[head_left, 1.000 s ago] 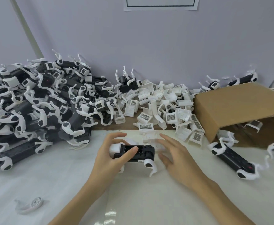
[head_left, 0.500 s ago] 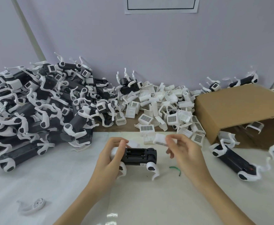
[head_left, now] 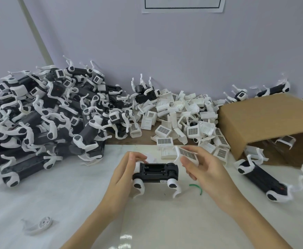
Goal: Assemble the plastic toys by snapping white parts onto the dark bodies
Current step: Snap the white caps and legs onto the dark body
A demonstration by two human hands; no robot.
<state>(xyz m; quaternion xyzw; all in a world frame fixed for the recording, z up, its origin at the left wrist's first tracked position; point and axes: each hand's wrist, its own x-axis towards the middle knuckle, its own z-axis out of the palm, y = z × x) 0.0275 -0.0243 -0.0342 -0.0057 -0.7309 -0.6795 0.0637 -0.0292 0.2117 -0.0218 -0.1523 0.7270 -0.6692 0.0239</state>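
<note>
White sheet [head_left: 61, 203] covers table. Big heap of finished toys [head_left: 44, 123] at left rear; cardboard box [head_left: 265, 121] at right; loose white parts [head_left: 183, 121] piled between them. Dark body [head_left: 156, 172] at centre, left hand [head_left: 123, 175] gripping its left end. Right hand [head_left: 206, 166] pinches white grille part [head_left: 186, 153] just above body's right end.

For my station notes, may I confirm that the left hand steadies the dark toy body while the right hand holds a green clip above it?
Not quite: the right hand holds a white grille part, as the head view shows. The left hand does steady the dark toy body.
</note>
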